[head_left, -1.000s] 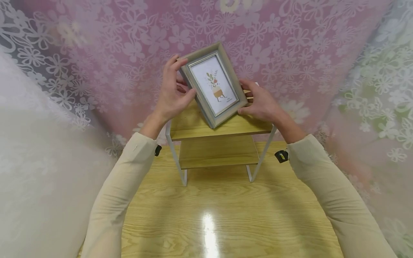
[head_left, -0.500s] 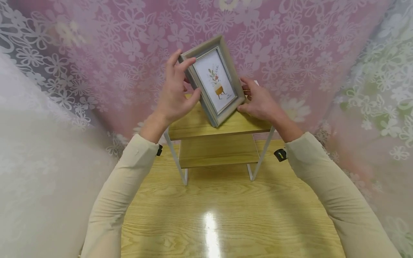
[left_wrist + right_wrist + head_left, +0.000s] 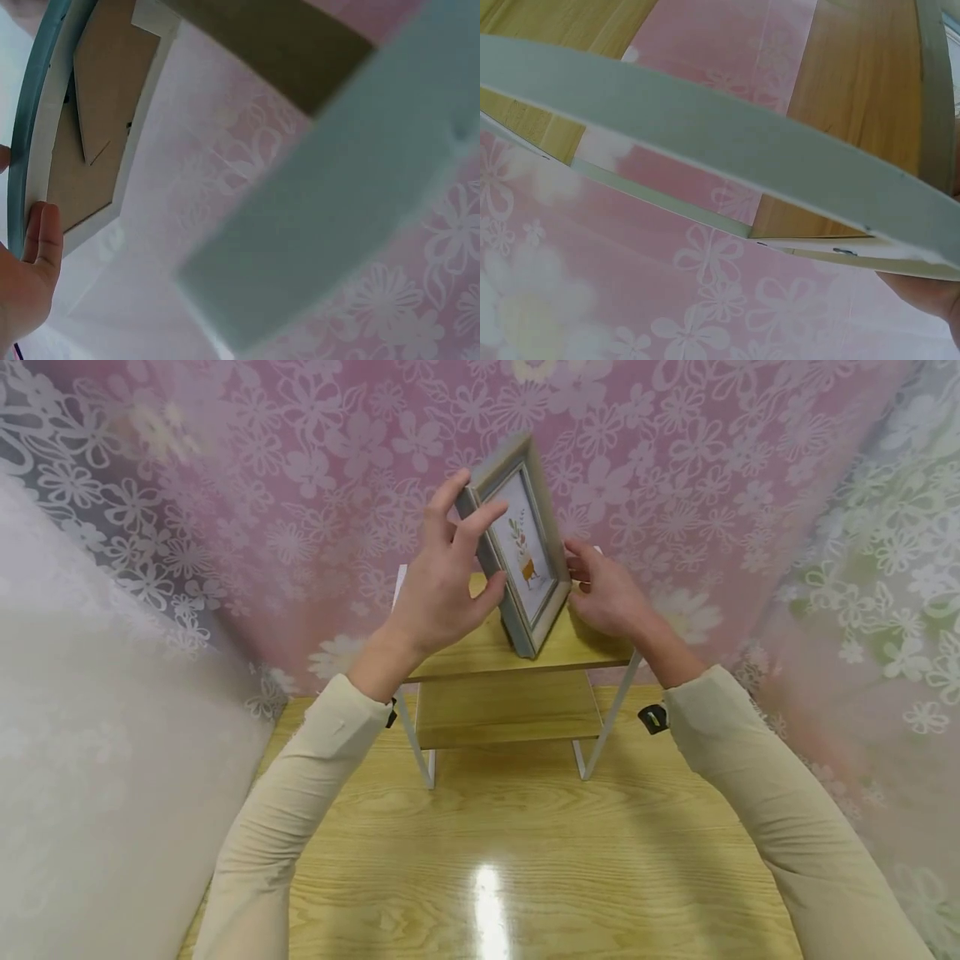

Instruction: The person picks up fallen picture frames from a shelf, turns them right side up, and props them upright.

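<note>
A grey-green picture frame (image 3: 555, 547) with a plant-in-pot print stands tilted over the top board (image 3: 480, 652) of a small two-tier shelf, its lower corner right at the board. My left hand (image 3: 442, 585) holds its left edge between thumb and fingers. In the left wrist view the fingers (image 3: 46, 236) curl behind that edge, and the brown backing with its stand flap (image 3: 101, 90) shows. At the frame's lower right edge, my right hand (image 3: 609, 597) has its curled fingers and thumb right at the rim. Only a bit of this hand (image 3: 930, 296) shows in the right wrist view.
White metal legs (image 3: 611, 718) carry the shelf, with a lower board (image 3: 510, 710) beneath. Around it spreads a wood-grain floor (image 3: 420, 843). A pink flower-patterned curtain (image 3: 337, 527) hangs close behind, with a pale sheet (image 3: 112, 760) on the left.
The picture frame has turned so its face points more to the right and looks narrower. My left hand has moved right with its edge; the right hand has shifted slightly.
</note>
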A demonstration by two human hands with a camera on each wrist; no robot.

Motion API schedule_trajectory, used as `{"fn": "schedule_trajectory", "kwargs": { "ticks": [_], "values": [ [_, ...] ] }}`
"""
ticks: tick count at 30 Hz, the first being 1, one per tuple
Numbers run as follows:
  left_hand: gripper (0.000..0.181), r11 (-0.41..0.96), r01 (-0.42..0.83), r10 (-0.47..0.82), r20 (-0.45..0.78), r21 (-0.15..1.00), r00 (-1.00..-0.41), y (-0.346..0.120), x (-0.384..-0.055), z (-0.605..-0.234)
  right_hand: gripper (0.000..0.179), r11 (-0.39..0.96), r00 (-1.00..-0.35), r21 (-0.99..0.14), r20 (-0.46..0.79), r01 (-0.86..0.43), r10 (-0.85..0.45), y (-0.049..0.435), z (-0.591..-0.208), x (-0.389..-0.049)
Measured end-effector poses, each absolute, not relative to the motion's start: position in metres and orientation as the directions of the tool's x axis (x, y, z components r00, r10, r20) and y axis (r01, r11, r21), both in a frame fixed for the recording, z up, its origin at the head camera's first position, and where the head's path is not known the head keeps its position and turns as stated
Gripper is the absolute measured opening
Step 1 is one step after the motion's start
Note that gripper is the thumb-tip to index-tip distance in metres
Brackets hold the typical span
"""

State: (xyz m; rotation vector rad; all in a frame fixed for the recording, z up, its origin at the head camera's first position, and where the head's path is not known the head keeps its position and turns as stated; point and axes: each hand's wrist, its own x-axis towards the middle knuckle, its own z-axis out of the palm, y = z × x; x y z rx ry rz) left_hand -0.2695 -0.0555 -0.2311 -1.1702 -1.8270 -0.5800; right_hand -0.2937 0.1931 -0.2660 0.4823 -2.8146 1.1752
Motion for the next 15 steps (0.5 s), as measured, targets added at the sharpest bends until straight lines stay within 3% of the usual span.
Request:
{"fn": "schedule_trajectory", "kwargs": {
  "ticks": [15],
  "values": [
    [0.052, 0.469, 0.872, 0.545, 0.822, -0.138, -0.163, -0.034, -0.260, -0.223, 0.078, 0.607, -0.933, -0.719, 0.173, -0.339, -0.316, 0.193, -0.265, -0.296]
  ]
}}
